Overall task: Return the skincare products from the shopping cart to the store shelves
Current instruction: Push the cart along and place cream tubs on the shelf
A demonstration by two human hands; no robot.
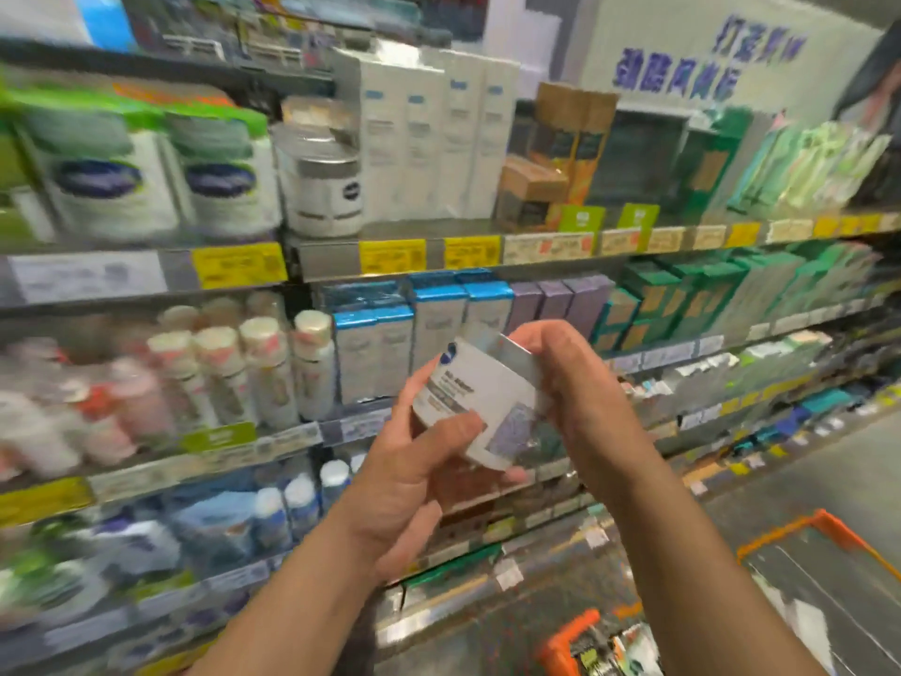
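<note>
I'm gripping a white jar (480,402) with left hand (419,475) and right hand (580,383), mid-return; next I'm seeking the matching jar (324,187) upstairs.

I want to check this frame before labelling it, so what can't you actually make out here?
- Head view: print on the white jar is blurred and partly under the left hand and right hand.
- Price tags: smeared by motion.
- Shopping cart: cut off by the bottom edge, contents unclear.
</note>
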